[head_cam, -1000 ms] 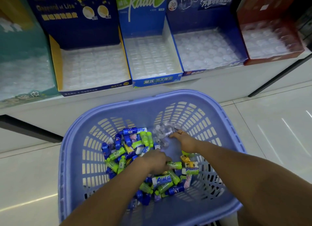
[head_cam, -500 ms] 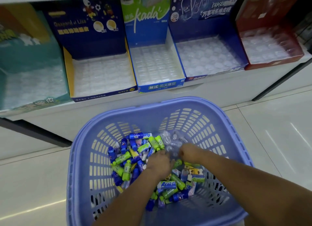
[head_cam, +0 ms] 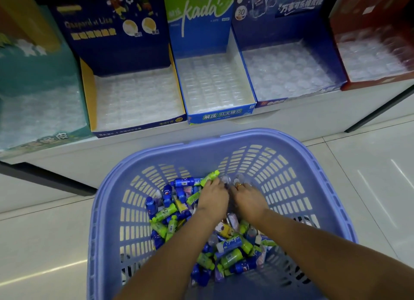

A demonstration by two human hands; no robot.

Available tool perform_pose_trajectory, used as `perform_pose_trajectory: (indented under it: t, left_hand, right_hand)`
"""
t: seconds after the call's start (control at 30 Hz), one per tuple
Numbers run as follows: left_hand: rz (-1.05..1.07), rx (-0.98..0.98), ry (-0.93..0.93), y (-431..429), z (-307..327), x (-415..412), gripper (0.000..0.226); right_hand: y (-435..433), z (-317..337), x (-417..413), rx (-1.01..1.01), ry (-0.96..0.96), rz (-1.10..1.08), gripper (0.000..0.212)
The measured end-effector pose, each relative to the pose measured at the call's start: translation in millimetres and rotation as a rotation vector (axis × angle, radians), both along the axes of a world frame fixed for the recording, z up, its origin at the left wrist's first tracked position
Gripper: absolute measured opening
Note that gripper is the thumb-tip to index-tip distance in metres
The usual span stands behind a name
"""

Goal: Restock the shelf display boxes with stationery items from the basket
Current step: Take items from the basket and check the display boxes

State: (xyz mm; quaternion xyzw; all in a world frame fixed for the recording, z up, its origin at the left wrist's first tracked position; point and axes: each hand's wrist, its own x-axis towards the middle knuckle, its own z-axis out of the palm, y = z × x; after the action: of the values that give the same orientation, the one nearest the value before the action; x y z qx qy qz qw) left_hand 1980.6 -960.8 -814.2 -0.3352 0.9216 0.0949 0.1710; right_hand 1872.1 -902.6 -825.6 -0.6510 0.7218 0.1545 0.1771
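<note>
Fingers of my left hand (head_cam: 212, 196) grip a green eraser (head_cam: 210, 177), its long axis slanting toward the shelf (head_cam: 134, 147); for the right hand (head_cam: 248, 199), I can't tell.

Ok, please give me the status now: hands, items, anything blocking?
Left hand and right hand side by side in the basket, on the item pile; grip unclear. Display boxes hold only clear trays. Nothing blocks the shelf.

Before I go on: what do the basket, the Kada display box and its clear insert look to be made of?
Basket: moulded plastic, lilac, slightly glossy; slotted walls and a thick rolled rim show it. Kada display box: likely printed cardboard, with thin folded walls, white inside. Clear insert: probably thin formed plastic, shiny, with rows of moulded pockets.
</note>
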Motion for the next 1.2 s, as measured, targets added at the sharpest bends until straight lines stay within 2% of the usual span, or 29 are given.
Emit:
perform_pose_trajectory:
  t: [0.1,0.17,0.27,0.33,0.47,0.53,0.67,0.8,0.9,0.97,1.1,1.2]
  left_hand:
    - [-0.018,0.109,-0.027,0.5,-8.0,6.1,0.050]
    - [-0.002,0.145,0.003,7.3,-12.4,12.3,0.055]
    - [0.032,0.130,0.050,13.5,-14.4,15.0,0.055]
    - [0.067,0.094,-0.016,12.5,-12.4,9.5,0.054]
    - [0.055,0.030,-0.223,9.4,-8.5,1.2,0.043]
    - [0.035,0.039,-0.260,8.7,-7.2,-0.2,0.036]
    - [0.125,0.074,-0.121,-0.8,-5.6,2.7,0.026]
    - [0.285,0.112,-0.009,-3.9,-12.5,5.2,0.035]
    - [0.280,0.077,0.082,1.6,-20.9,3.9,0.050]
    - [0.233,0.049,0.088,2.5,-24.5,2.0,0.054]
    - [0.204,0.020,0.023,-6.4,-19.9,-8.9,0.041]
    - [0.159,0.010,-0.043,-10.9,-14.8,-11.2,0.040]
  right_hand:
    - [0.7,2.5,-5.3,-0.012,0.029,0.017,0.048]
    - [-0.4,5.3,-10.7,-0.072,0.036,0.013,0.052]
    - [-9.9,10.6,-12.2,-0.199,-0.027,0.131,0.056]
    - [-18.9,10.0,-11.9,-0.213,-0.070,0.215,0.057]
    - [-32.0,1.4,-14.7,-0.100,-0.069,0.162,0.056]
    - [-34.5,-1.6,-15.0,-0.076,-0.078,0.127,0.058]
    - [-32.0,-4.8,-14.0,-0.083,-0.118,0.095,0.066]
    - [-33.1,7.9,-19.5,-0.014,-0.101,0.055,0.051]
    - [-42.9,33.1,-21.4,0.088,-0.047,0.069,0.037]
    - [-45.9,52.4,-23.3,0.141,-0.039,0.082,0.035]
    - [-41.3,91.3,-40.4,0.222,-0.091,0.080,0.063]
    - [-35.6,111.8,-54.1,0.201,-0.214,-0.055,0.058]
